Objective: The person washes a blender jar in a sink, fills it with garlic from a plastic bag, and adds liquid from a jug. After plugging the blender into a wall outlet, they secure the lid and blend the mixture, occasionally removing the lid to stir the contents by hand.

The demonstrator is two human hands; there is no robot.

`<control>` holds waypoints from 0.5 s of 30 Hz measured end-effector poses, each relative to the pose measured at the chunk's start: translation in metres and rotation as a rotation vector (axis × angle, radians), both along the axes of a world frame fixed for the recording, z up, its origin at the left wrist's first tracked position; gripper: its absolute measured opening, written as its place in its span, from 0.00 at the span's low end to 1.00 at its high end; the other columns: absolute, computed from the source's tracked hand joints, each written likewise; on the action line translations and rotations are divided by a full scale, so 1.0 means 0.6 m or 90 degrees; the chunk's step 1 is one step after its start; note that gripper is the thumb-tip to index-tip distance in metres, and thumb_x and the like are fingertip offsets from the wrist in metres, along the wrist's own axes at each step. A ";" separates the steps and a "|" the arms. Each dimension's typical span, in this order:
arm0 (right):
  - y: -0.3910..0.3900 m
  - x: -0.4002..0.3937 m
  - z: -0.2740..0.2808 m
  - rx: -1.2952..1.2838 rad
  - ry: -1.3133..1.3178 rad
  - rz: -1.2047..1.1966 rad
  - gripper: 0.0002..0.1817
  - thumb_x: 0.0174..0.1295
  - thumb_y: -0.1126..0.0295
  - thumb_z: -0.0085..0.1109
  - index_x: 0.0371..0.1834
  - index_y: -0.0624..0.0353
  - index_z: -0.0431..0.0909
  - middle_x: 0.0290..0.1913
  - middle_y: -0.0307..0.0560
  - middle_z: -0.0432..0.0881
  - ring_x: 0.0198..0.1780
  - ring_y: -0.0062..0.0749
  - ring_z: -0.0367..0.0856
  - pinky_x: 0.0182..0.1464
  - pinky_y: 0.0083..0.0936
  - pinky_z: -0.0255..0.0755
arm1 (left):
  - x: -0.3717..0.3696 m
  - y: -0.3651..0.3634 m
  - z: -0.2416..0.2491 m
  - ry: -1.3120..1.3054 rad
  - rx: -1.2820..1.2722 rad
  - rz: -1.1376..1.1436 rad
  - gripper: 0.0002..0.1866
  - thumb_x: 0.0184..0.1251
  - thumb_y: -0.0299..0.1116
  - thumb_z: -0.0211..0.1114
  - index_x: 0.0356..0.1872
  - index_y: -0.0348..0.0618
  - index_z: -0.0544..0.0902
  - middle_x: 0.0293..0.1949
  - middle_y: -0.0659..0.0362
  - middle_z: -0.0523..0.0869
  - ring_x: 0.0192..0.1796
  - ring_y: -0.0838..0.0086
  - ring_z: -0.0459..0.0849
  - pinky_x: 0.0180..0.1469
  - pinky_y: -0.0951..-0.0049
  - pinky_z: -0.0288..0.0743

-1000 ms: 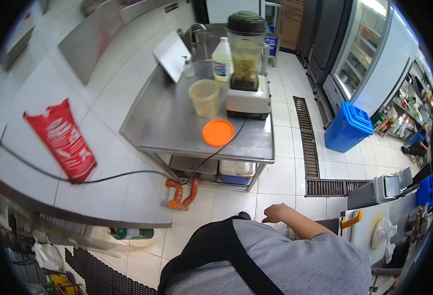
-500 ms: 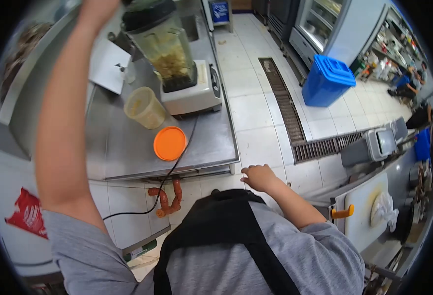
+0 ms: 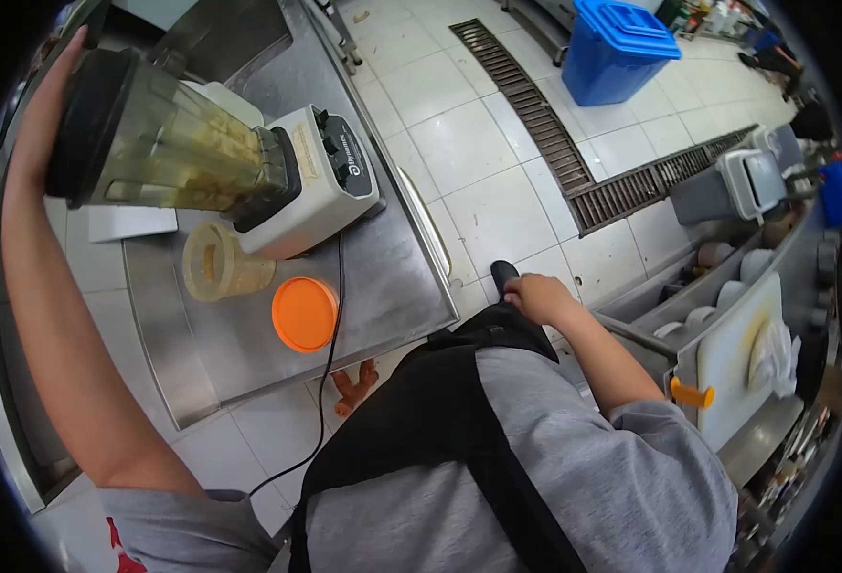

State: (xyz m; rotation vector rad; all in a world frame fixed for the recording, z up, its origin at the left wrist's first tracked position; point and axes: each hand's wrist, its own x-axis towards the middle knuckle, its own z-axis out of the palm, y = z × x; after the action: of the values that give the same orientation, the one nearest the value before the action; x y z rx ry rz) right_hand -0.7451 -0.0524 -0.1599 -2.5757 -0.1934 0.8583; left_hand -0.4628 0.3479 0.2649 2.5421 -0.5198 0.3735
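A blender jar with pale yellow chunks inside stands on its white base, its black lid toward the upper left. My left hand lies stretched along the top of the lid, most of its fingers hidden behind it. Beside the base are a cloudy plastic tub with yellowish residue and an orange round lid. My right hand hangs low at the edge of my black apron, fingers curled with nothing visible in them.
The blender's black cord runs off the front of the steel counter. A blue lidded bin stands beyond a floor drain grate. To the right are a cutting board, an orange handle and a grey bin.
The view has shifted, and the blender now appears closer and tilted to the left. My left hand has come into fuller view at the lid. My right hand is nearer the apron, more curled.
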 end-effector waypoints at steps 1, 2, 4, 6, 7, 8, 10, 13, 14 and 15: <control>0.000 0.034 -0.016 0.006 0.008 0.019 0.17 0.67 0.54 0.50 0.50 0.51 0.79 0.47 0.49 0.81 0.49 0.44 0.81 0.48 0.43 0.74 | -0.011 -0.015 0.002 -0.023 0.051 0.078 0.28 0.74 0.51 0.44 0.69 0.49 0.69 0.69 0.59 0.68 0.72 0.70 0.64 0.73 0.71 0.51; 0.001 0.070 -0.038 0.024 -0.024 0.056 0.17 0.67 0.55 0.50 0.49 0.51 0.79 0.46 0.50 0.81 0.48 0.45 0.81 0.48 0.43 0.74 | -0.020 -0.024 0.007 -0.045 0.105 0.159 0.28 0.75 0.51 0.42 0.69 0.47 0.68 0.69 0.58 0.68 0.72 0.69 0.63 0.73 0.70 0.50; 0.006 0.155 -0.046 0.061 -0.067 0.114 0.16 0.66 0.56 0.51 0.48 0.52 0.80 0.45 0.50 0.82 0.48 0.46 0.81 0.48 0.42 0.74 | -0.026 -0.017 0.015 -0.027 0.126 0.118 0.31 0.74 0.54 0.41 0.71 0.46 0.65 0.70 0.58 0.67 0.73 0.69 0.61 0.74 0.67 0.49; 0.020 0.245 -0.044 0.107 -0.095 0.142 0.15 0.66 0.57 0.51 0.46 0.53 0.81 0.43 0.50 0.83 0.46 0.47 0.82 0.46 0.43 0.75 | -0.026 -0.028 0.018 0.002 0.131 0.113 0.32 0.74 0.55 0.42 0.71 0.46 0.64 0.70 0.58 0.67 0.74 0.69 0.60 0.74 0.67 0.49; 0.028 0.286 -0.052 0.136 -0.113 0.153 0.15 0.67 0.57 0.49 0.46 0.53 0.81 0.42 0.51 0.83 0.45 0.47 0.82 0.45 0.44 0.75 | -0.028 -0.041 0.018 0.046 0.085 0.157 0.33 0.74 0.56 0.40 0.72 0.45 0.63 0.71 0.57 0.66 0.74 0.69 0.59 0.74 0.66 0.49; 0.038 0.327 -0.045 0.168 -0.133 0.165 0.15 0.67 0.57 0.49 0.45 0.53 0.81 0.41 0.52 0.83 0.44 0.48 0.82 0.45 0.44 0.75 | -0.030 -0.051 0.019 0.089 0.040 0.202 0.34 0.75 0.57 0.39 0.72 0.45 0.62 0.71 0.56 0.65 0.74 0.69 0.59 0.74 0.66 0.48; 0.058 0.399 -0.030 0.258 -0.166 0.165 0.15 0.66 0.58 0.50 0.43 0.55 0.81 0.39 0.52 0.84 0.43 0.49 0.82 0.44 0.43 0.75 | -0.032 -0.022 0.035 0.140 -0.021 0.185 0.34 0.75 0.57 0.38 0.72 0.44 0.61 0.72 0.56 0.64 0.74 0.70 0.58 0.75 0.67 0.48; 0.090 0.452 -0.001 0.411 -0.124 0.101 0.15 0.66 0.57 0.52 0.42 0.58 0.80 0.38 0.52 0.83 0.42 0.46 0.81 0.44 0.38 0.74 | -0.024 -0.053 0.027 0.198 -0.248 0.341 0.36 0.74 0.60 0.38 0.74 0.48 0.57 0.73 0.56 0.62 0.75 0.69 0.57 0.75 0.68 0.48; 0.104 0.463 0.008 0.495 -0.078 0.040 0.17 0.66 0.55 0.54 0.43 0.60 0.79 0.38 0.51 0.82 0.41 0.42 0.81 0.45 0.35 0.74 | -0.020 -0.015 0.028 0.141 -0.173 0.330 0.35 0.74 0.60 0.39 0.74 0.50 0.57 0.73 0.55 0.62 0.75 0.69 0.57 0.75 0.68 0.49; 0.122 0.470 0.010 0.500 -0.073 0.046 0.17 0.66 0.55 0.54 0.43 0.60 0.79 0.38 0.51 0.82 0.41 0.42 0.81 0.45 0.35 0.74 | -0.018 0.003 0.030 0.083 -0.099 0.317 0.35 0.73 0.60 0.40 0.74 0.51 0.58 0.73 0.55 0.62 0.75 0.69 0.57 0.75 0.68 0.49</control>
State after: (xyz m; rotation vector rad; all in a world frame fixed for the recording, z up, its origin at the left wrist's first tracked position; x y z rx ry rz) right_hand -0.4628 0.0206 -0.1542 -1.8809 -0.5401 0.5087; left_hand -0.4734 0.3496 0.2831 2.4957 0.1938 0.3999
